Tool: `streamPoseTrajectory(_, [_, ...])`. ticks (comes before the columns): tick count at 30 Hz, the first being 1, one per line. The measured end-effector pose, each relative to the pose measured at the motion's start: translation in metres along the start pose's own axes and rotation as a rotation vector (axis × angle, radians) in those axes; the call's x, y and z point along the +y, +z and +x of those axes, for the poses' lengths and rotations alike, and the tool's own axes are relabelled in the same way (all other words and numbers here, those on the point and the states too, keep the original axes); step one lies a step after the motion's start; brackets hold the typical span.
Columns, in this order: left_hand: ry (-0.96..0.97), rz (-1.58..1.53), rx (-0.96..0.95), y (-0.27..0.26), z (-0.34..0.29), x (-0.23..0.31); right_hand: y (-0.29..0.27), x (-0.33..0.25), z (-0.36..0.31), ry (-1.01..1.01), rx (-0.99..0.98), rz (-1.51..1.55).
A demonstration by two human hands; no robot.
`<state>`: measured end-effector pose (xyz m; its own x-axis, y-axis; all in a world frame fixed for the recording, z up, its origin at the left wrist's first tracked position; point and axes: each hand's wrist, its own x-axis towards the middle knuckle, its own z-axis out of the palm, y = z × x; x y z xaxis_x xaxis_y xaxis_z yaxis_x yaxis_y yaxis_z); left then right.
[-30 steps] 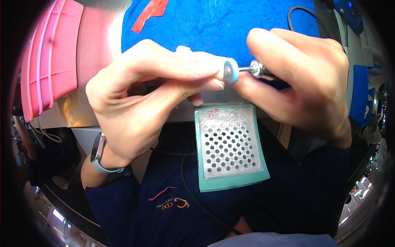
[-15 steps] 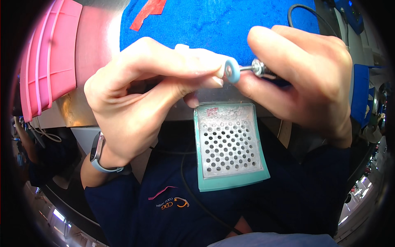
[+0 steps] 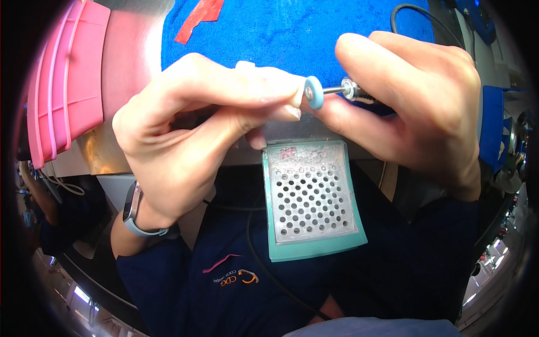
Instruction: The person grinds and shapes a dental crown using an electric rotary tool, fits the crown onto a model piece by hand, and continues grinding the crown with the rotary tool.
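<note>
In my right hand [image 3: 418,104] is a rotary handpiece [image 3: 353,90], its metal nose and thin shank pointing left. At the shank's tip sits a light blue polishing wheel [image 3: 315,93]. My left hand [image 3: 185,123] is closed in a pinch of thumb and forefinger. A small pale piece seems to lie between those fingertips, mostly hidden by them. The wheel is right beside the fingertips; whether it touches the piece I cannot tell. Below both hands is a green-framed tray [image 3: 317,247] with a perforated metal plate [image 3: 309,205].
A blue towel [image 3: 281,33] covers the bench beyond my hands, with a red strip [image 3: 197,19] on it. To the left stands a pink plastic bin [image 3: 73,78]. A dark cable [image 3: 412,8] curves at the upper right. Another cable [image 3: 252,247] hangs across my lap.
Both hands have shifted very slightly left, with the wheel a little higher. The wheel and shank look sharper now. Both grips stay the same.
</note>
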<state>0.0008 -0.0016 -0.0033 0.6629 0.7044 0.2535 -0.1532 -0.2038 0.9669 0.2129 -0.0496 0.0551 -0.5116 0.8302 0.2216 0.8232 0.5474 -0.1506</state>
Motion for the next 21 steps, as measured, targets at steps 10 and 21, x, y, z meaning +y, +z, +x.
streamPoseTrajectory(10, [-0.033, -0.001, 0.016, 0.001, -0.001, 0.003, 0.005, 0.001, -0.004, -0.032, 0.106, 0.078])
streamPoseTrajectory(21, [-0.003, 0.013, 0.032, 0.004, 0.002, 0.002, 0.000, 0.005, -0.003, -0.063, 0.059, 0.015])
